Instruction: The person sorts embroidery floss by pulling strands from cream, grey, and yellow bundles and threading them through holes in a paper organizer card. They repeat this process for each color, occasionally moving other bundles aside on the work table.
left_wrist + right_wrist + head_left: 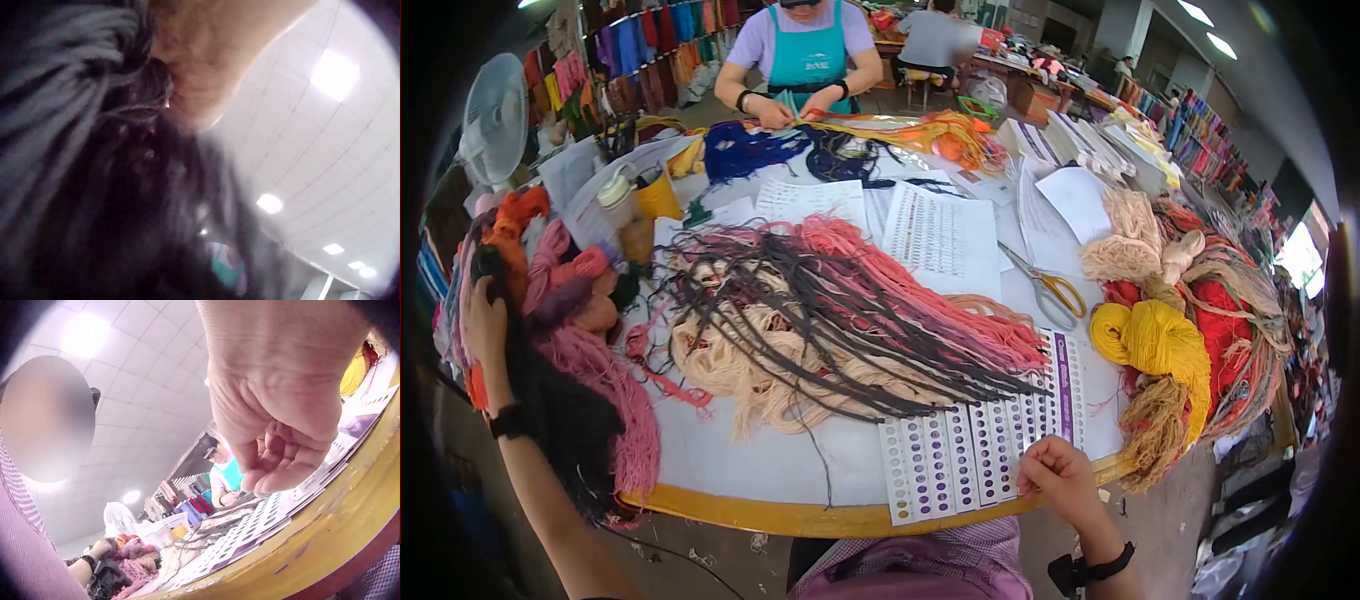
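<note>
At the far left of the head view, my left hand (pixel 484 322) grips the upper part of a black yarn bundle (pixel 565 410) that hangs over the table's edge. Black yarn (pixel 56 94) fills much of the left wrist view beside that hand (pixel 200 56); its fingertips are hidden. My right hand (pixel 1055 478), loosely curled with nothing visible in it, is at the near edge over the dotted colour cards (pixel 945 465). The right wrist view shows its fingers (pixel 284 465) bent inward above the cards (pixel 250 528). Dark, pink and cream strands (pixel 820 310) lie across the cards' upper part.
Scissors (pixel 1050 290) and printed sheets (pixel 940 235) lie behind the strands. Yellow yarn (pixel 1155 345) and red yarn (pixel 1225 330) are piled on the right, pink yarn (pixel 600 375) on the left. Across the table, a person in a teal apron (pixel 808 55) handles yarn.
</note>
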`<state>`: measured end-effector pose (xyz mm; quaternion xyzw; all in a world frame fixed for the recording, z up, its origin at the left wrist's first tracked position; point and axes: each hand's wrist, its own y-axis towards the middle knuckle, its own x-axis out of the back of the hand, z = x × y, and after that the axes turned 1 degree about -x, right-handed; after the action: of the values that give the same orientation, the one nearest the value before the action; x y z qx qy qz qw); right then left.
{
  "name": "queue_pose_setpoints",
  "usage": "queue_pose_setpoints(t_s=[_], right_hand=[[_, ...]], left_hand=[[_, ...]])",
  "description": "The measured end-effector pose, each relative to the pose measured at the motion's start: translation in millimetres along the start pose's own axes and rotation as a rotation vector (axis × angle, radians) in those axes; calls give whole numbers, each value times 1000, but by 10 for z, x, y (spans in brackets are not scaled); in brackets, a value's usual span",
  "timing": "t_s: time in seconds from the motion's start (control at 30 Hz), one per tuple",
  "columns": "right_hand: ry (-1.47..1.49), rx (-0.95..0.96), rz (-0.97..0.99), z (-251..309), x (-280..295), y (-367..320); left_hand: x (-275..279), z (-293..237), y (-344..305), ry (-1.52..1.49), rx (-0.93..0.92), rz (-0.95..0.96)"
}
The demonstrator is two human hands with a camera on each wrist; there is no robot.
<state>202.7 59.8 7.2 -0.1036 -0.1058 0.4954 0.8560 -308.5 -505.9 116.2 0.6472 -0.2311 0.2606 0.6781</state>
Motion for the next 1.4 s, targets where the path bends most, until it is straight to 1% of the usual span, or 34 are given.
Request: queue_pose_setpoints(t_s=[0.07, 0.1, 0.13, 0.2, 0.3, 0.33, 0.37, 0.4, 0.43, 0.47, 0.5, 0.53, 0.57, 0.6, 0.63, 0.67, 0.7, 0.77, 0.8, 0.87, 0.9, 0.97, 1.0, 1.03, 1.07, 1.1, 1.13, 1.17, 1.2, 1.23, 1.27, 1.33, 1.37, 1.4], right_hand=[[-28, -12, -35, 27, 63, 37], [-28, -7, -41, 37, 92, 56], [-26, 0, -45, 36, 115, 73], [-7, 11, -50, 21, 175, 104], [-1, 40, -71, 7, 313, 138], [-15, 50, -82, -4, 364, 138], [-9, 49, -82, -14, 411, 138], [0, 54, -124, -22, 461, 139], [8, 58, -166, -25, 511, 139], [10, 57, -167, -26, 558, 138], [10, 70, -202, -26, 604, 138], [9, 83, -238, -23, 646, 138], [11, 83, -240, -11, 687, 133], [-17, 91, -258, 4, 722, 127], [-44, 98, -277, 7, 746, 122], [-43, 95, -281, 1, 766, 121], [-45, 97, -281, -3, 786, 118], [-50, 93, -280, -7, 810, 109], [-58, 87, -281, -5, 816, 109], [-64, 84, -281, 9, 818, 128], [-81, 95, -263, 25, 820, 144], [-101, 130, -235, 36, 850, 132], [-105, 153, -227, 19, 884, 143], [-182, 166, -269, 27, 920, 146], [-343, 191, -320, 11, 1034, 159], [-430, 211, -394, 153, 1072, 165], [-467, 288, -458, 265, 1149, 188], [-331, 250, -534, 309, 1272, 239], [-483, 273, -591, 466, 1383, 260], [-635, 290, -637, 617, 1490, 289], [-636, 290, -644, 695, 1607, 369], [-1402, 691, -818, 736, 1815, 576], [-1405, 695, -813, 724, 1858, 613], [-1543, 628, -787, 711, 1883, 644]], left_hand=[[-557, 71, -236, 181, -245, -142], [-426, -318, -436, 309, -133, -44], [-311, -541, -535, 353, -100, 9], [-405, -435, -515, 256, -111, -51], [-386, -307, -458, 268, -121, -55], [-293, -413, -456, 270, -126, -59], [-139, -605, -496, 266, -118, -145], [3, -790, -534, 260, -109, -230], [107, -934, -552, 68, -294, -308], [197, -1169, -663, -120, -374, -266], [316, -1467, -818, -309, -452, -221], [526, -1817, -1001, -660, -420, -15], [508, -1918, -1216, -874, -259, 307], [636, -2163, -1421, -1047, -332, 370], [970, -2381, -1555, -1268, -179, 793], [1275, -2585, -1701, -1357, -126, 1068], [1477, -2718, -1793, -1314, -345, 1233], [1660, -2989, -1988, -1259, -937, 1042], [1643, -2998, -2079, -1259, -935, 1045], [1563, -3005, -2255, -1036, -951, 1194], [1554, -2999, -2249, -1039, -955, 1195], [1436, -2996, -2205, -961, -1118, 1251], [1293, -2885, -2229, -1317, -645, 1483], [1164, -2798, -2167, -1600, -100, 1679], [1054, -2689, -1958, -1475, -120, 1328], [1171, -2728, -1762, -1293, 229, 990], [946, -2628, -1573, -1122, -125, 486], [766, -2537, -1501, -1253, 15, 319], [957, -2620, -1471, -1294, 92, 215], [970, -2624, -1486, -1351, 110, 267], [978, -2575, -1550, -1400, 133, 319], [863, -2516, -1813, -1493, 70, 798], [1050, -2698, -1906, -1546, 184, 810], [1151, -2748, -1957, -1598, 220, 859]])
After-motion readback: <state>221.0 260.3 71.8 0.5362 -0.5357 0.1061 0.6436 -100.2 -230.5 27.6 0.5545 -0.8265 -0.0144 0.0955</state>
